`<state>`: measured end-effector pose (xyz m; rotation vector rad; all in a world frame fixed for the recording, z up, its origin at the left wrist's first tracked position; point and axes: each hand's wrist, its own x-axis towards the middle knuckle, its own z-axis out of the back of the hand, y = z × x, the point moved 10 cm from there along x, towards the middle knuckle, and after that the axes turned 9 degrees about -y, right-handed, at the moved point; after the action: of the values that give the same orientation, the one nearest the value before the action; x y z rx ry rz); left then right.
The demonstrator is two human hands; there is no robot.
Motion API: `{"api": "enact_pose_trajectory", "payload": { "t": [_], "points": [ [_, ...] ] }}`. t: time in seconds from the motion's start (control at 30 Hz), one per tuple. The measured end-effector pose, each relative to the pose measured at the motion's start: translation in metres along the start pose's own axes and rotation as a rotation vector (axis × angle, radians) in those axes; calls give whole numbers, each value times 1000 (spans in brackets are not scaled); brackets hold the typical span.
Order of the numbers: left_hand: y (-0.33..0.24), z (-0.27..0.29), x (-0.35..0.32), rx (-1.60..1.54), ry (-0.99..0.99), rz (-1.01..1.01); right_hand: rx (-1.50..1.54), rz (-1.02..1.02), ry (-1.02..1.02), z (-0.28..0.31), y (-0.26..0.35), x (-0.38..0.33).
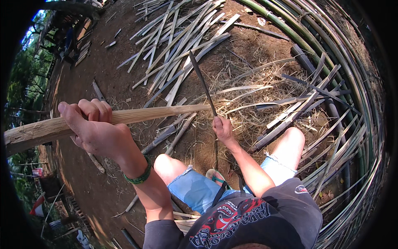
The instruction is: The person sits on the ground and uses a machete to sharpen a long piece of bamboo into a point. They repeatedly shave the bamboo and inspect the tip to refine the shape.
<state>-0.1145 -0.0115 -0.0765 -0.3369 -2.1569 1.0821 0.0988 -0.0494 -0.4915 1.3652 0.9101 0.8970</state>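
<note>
My left hand (93,128), with a green woven band at the wrist, is closed round a long pale wooden piece, seemingly a split bamboo slat (161,113). The slat's broad end reaches out at the left, and its narrowing end runs right to beside the blade. My right hand (224,130) grips a long dark machete-like knife (201,79) near its lower end, its handle mostly hidden in my fist. The blade points up and away, crossing close to the slat's thin tip. Whether blade and slat touch, I cannot tell.
Thin curled shavings (257,89) cover the dirt ground ahead. Many split strips (182,45) lie in a heap at the far side. Long green bamboo poles (327,41) curve along the right, with more strips (344,166) beside my right knee. Dark bamboo pieces (304,60) lie near them.
</note>
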Motion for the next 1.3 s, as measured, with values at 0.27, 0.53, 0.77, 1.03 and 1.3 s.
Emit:
{"api": "enact_pose_trajectory", "payload": {
  "t": [0.27,0.53,0.77,1.03,1.3],
  "points": [
    [3,12,6,-87,-2,75,-215,-1014,82,67,-229,-102],
    [46,76,74,-81,-116,136,-57,-994,289,62,-166,-72],
    [64,82,105,-214,9,180,-260,-657,155,66,-73,-44],
    [51,-10,60,-313,323,254,-150,-47,267,-26,121,-51],
    [38,-54,28,-562,749,389,-195,-359,173,12,-54,-49]
  ]
}}
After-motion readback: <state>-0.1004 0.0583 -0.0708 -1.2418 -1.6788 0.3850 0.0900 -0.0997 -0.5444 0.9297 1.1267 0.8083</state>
